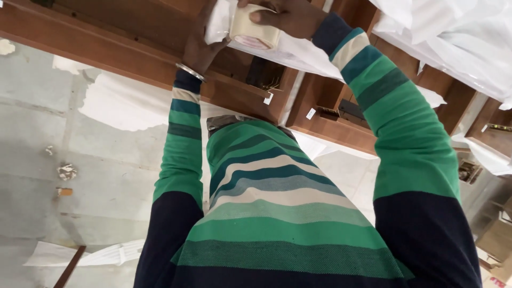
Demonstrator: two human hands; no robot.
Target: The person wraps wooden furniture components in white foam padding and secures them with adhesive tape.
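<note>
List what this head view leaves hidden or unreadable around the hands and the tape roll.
- Right hand: fingertips cut off by the top edge, though it grips the tape roll.
- Left hand: fingers hidden behind the white plastic sheet; its grip cannot be judged.
- Tape's loose end: not visible.
- Small tags on the wooden frame: too small to read.
- Floor scraps: too small to identify.

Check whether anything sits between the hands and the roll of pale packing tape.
Nothing visible does. The right hand already grips the roll of pale packing tape from above. The left hand is beside the roll, against the white plastic wrapping over the brown wooden frame.
</note>
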